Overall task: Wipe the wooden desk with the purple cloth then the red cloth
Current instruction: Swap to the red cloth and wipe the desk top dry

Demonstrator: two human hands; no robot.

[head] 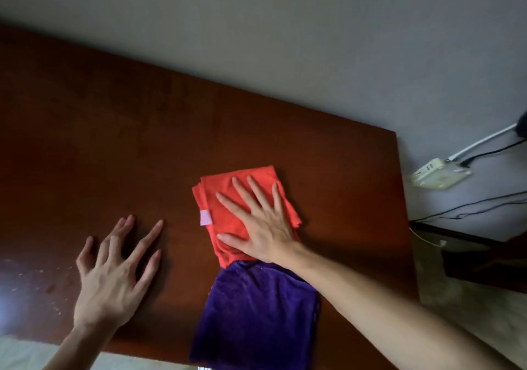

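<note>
A folded red cloth [228,198] lies right of centre on the dark wooden desk [114,130]. My right hand [258,221] rests flat on it, fingers spread, palm pressing down. A folded purple cloth [256,318] lies just nearer to me, its far edge touching the red cloth and its near edge hanging over the desk's front edge; my right forearm crosses its far right corner. My left hand [114,272] rests on the bare wood to the left of both cloths, fingers apart, holding nothing.
A grey wall runs behind the desk. Off the desk's right edge a white power strip [439,174] with white and black cables lies on the floor, beside a dark piece of furniture [484,261]. Pale specks mark the desk near its front left [37,278].
</note>
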